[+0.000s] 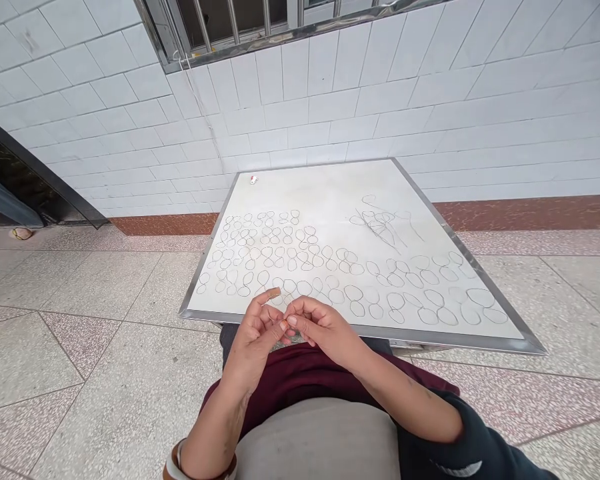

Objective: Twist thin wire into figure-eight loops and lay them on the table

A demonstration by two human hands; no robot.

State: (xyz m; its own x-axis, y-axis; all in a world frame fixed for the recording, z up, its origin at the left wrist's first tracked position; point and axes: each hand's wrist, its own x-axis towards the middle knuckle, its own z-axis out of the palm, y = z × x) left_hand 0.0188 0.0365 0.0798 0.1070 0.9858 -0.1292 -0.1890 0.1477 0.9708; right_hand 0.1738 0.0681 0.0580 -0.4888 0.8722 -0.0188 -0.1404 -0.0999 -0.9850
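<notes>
The left hand (253,337) and right hand (325,328) are closed and held together over the lap, their fingertips (291,321) pinching a thin wire (293,308) and a small orange piece (283,325). Just ahead lies a steel-framed white surface (360,332), covered in rows of dark oval wire loops (300,267). A tangled bunch of wire (380,223) sits toward its far right, and a small red-and-white item (253,179) near its far left corner.
</notes>
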